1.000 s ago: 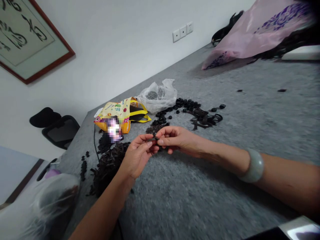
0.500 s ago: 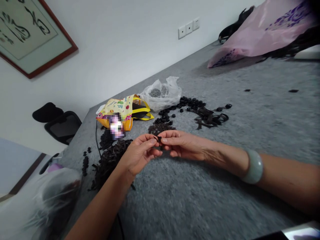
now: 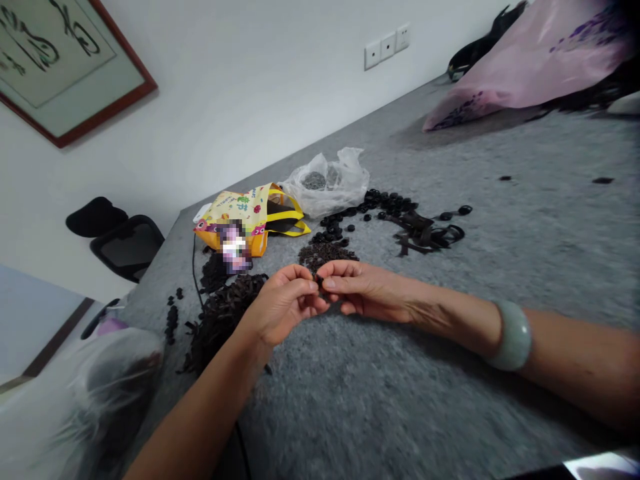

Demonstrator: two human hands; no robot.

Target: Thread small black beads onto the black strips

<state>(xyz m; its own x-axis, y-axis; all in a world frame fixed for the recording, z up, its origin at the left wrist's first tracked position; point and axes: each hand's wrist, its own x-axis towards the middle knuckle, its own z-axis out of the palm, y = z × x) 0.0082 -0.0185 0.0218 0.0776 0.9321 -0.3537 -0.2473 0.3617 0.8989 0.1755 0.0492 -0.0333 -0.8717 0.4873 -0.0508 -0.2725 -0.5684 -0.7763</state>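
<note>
My left hand (image 3: 287, 300) and my right hand (image 3: 370, 290) meet fingertip to fingertip above the grey table. Between them both pinch a small black piece (image 3: 319, 281), largely covered by the fingers. Just beyond the fingertips lies a pile of small dark brown bits (image 3: 327, 253). Round black pieces (image 3: 387, 200) are scattered behind it, with flat black strips (image 3: 420, 230) to their right. Beside my left wrist is a large heap of black strips (image 3: 220, 320). A pale green bangle (image 3: 513, 335) circles my right wrist.
A yellow patterned bag (image 3: 240, 207) and a clear plastic bag (image 3: 335, 190) stand toward the wall. A pink bag (image 3: 520, 73) lies at the back right of the table (image 3: 400, 400). At the lower left is a white translucent bag (image 3: 65, 400); a black chair (image 3: 125, 243) is beyond.
The view has shifted slightly. My fingertips have closed in further around the small black piece, which now shows less between them.
</note>
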